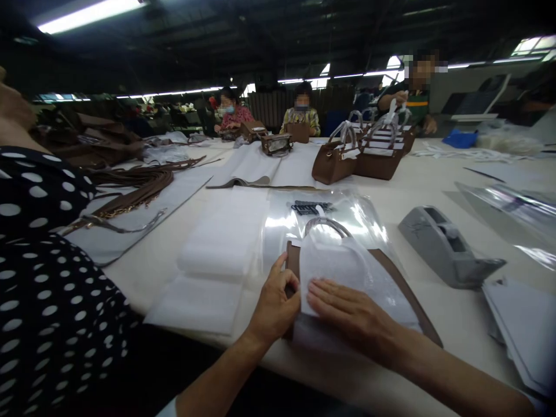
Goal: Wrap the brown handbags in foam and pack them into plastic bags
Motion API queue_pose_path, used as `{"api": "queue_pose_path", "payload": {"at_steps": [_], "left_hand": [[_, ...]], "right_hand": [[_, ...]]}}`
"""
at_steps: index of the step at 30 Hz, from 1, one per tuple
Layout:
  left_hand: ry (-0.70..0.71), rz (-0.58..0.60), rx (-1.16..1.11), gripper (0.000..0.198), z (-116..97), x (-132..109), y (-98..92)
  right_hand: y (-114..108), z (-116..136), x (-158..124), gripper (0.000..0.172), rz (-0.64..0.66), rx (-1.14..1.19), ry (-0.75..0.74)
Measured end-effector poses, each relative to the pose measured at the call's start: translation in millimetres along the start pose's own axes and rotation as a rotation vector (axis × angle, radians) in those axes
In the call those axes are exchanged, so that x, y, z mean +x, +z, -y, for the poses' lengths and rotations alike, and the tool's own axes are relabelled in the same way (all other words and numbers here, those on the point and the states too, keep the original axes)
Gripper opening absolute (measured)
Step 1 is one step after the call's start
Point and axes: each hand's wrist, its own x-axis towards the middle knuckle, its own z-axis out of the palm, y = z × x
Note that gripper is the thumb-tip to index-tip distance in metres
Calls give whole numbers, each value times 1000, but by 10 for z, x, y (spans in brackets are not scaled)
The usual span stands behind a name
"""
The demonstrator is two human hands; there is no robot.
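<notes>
A brown handbag (402, 289) lies flat on the white table (452, 313), wrapped in white foam sheet (334, 266) and sitting partly inside a clear plastic bag (330, 217). My left hand (274, 304) pinches the bag's left edge near the corner. Flat on the foam wrap over the handbag, fingers together, rests my right hand (351, 310). The bag's handle (326, 224) arches under the plastic farther from me.
A grey tape dispenser (443, 246) stands to the right. White foam sheets (217, 255) are stacked to the left, brown straps (130, 194) beyond. A person in a polka-dot top (47, 278) sits close on my left. Brown bags (360, 156) and other workers fill the far end.
</notes>
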Motion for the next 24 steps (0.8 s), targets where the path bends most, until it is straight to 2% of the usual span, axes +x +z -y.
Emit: {"api": "queue_pose_path", "payload": {"at_steps": [5,7,9,10,11,13,15,17,19,21,22,24], "left_hand": [[-44,-13,8,9,66,68,46],[-23,-81,36,6,82,65,28],[82,-196,77,8,99,25,-20],[193,-218,106,13,109,-7,-52],[337,-188,142,18,121,-46,-87],[639,-4,229,31,153,-122,-150],[809,162,314,41,209,-171,-193],[832,207,381,47,294,-174,-208],[808,195,419,49,389,-138,-204],[801,183,427,46,463,-97,-196],[806,183,419,44,487,-83,-193],[826,193,392,41,519,-73,-194]], "right_hand": [[131,172,-101,39,128,-196,78],[152,239,-129,45,162,-239,116],[160,272,-136,50,158,-242,133],[159,278,-131,51,146,-236,139],[151,280,-122,50,140,-226,147],[112,281,-91,48,158,-192,171],[41,284,-54,48,188,-134,203],[-35,281,-33,46,148,-45,216],[-77,272,-49,37,18,-8,244],[-64,275,-105,32,-102,-81,314],[-40,287,-140,34,-121,-138,358],[8,334,-202,45,-63,-209,407]]}}
